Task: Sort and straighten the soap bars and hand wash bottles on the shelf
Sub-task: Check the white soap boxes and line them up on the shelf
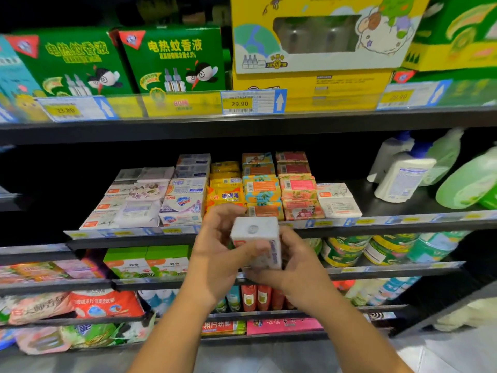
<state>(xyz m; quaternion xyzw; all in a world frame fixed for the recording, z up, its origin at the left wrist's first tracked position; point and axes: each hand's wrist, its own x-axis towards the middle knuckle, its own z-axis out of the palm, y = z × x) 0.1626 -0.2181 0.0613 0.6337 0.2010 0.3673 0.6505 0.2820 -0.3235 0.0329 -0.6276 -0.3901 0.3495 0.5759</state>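
Left hand (pixel 215 255) and right hand (pixel 300 267) clasp a white boxed soap bar (pixel 255 232), long axis upright; similar white soap boxes (pixel 126 211) lie up-left on the black shelf (pixel 390 221).

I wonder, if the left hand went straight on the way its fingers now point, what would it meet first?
Probably the front stack of yellow-wrapped soap bars on the black shelf, just above the left hand, which holds a white rectangular soap box; depth is hard to judge.

head cam | wide-angle | faces forward, slightly down | close to soap shelf (pixel 398 208)
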